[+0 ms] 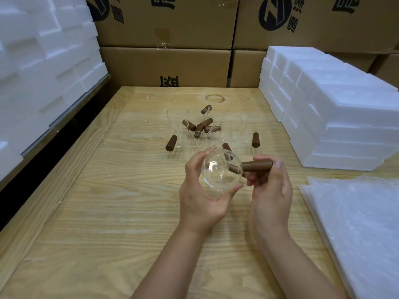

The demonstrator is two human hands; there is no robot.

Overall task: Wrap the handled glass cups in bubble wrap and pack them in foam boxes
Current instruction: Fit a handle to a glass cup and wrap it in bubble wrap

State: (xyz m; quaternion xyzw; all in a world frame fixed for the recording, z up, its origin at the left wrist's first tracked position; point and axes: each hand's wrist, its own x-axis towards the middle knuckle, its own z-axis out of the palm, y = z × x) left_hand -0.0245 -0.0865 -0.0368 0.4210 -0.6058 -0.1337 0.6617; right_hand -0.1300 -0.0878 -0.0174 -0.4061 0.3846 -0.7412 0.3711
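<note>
Above table (108,201) centre: you hold one glass cup (220,171) off surface, left hand (200,197) cradling bowl, right hand (269,190) gripping wooden handle (257,166). Step: pick-up, cup unwrapped. Next, likely: carry right onto bubble wrap sheets (356,223) (foam boxes (336,117) stacked beyond); set down gently.

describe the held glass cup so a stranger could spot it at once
On the wooden table, look nearer than the cluster of glass cups. The held cup is there, left hand cupping the glass, right hand gripping its brown handle. It alone is held off the table.
</note>
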